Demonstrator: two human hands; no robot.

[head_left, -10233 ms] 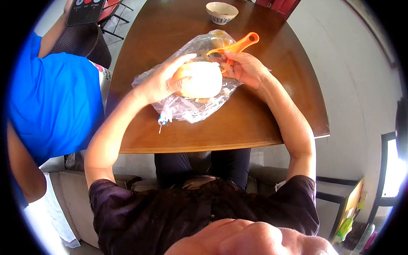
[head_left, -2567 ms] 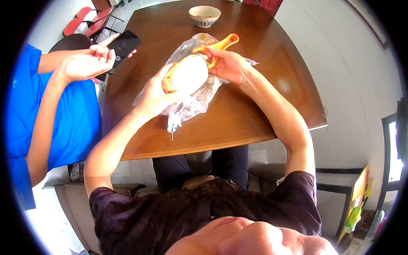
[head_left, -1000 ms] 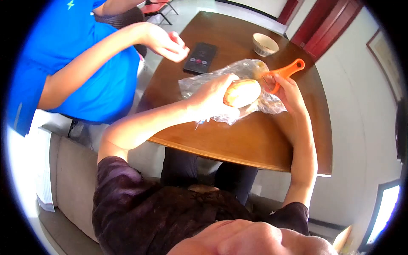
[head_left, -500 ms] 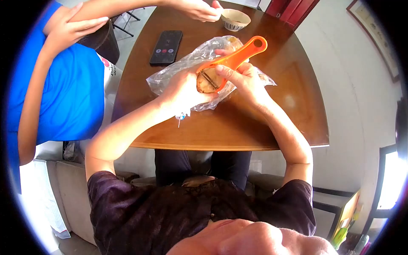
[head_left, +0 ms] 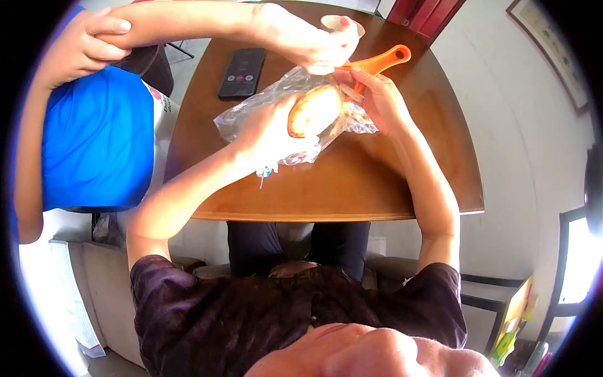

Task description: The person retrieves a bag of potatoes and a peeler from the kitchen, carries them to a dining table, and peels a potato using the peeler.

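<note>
My left hand is wrapped round a potato-like oval piece, pale and peeled on its face with brown skin at its lower edge. To the right of it, my right hand is closed on an orange peeler, whose handle points up and right. The peeler's blade end is partly hidden by fingers, so I cannot tell whether it touches the piece. A crumpled clear plastic bag lies beneath both hands.
Another person's hand reaches across the table close to the peeler, partly in front of a bowl. A black phone lies left of the bag. That person's blue shirt is at the left edge.
The peeler has come off the face of the piece and shifted up and right with my right hand. The other person's forearm has come down and right, covering part of the bowl.
</note>
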